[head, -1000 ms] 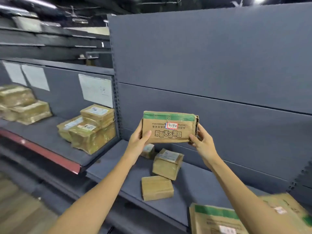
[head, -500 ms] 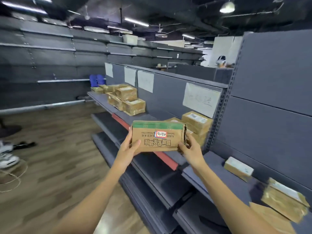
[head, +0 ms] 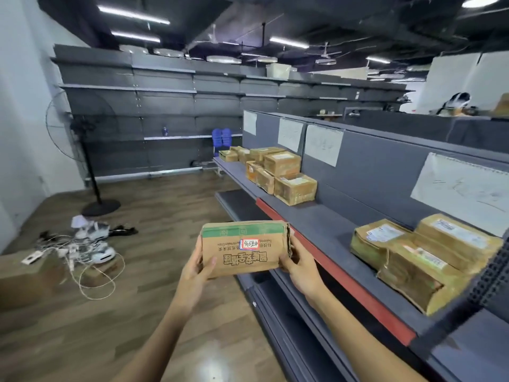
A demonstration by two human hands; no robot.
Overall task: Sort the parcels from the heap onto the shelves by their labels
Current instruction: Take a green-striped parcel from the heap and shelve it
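The left hand (head: 197,267) and right hand (head: 298,264) grip the ends of a cardboard parcel (head: 243,248), held in the aisle just left of the shelf (head: 325,224). A second ago it faced a nearer bay; now the view has swung left, probably toward the far boxes (head: 278,172). Its sticker (head: 250,243) looks handwritten, but is too small to read.

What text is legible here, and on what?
Held parcel, gripped by left hand and right hand: large printed characters, upside down, not reliably readable.
Its red-bordered sticker: handwritten, too small to read.
Shipping labels on shelf parcels: blurred.
Paper sheets on shelf back: faint, unreadable.
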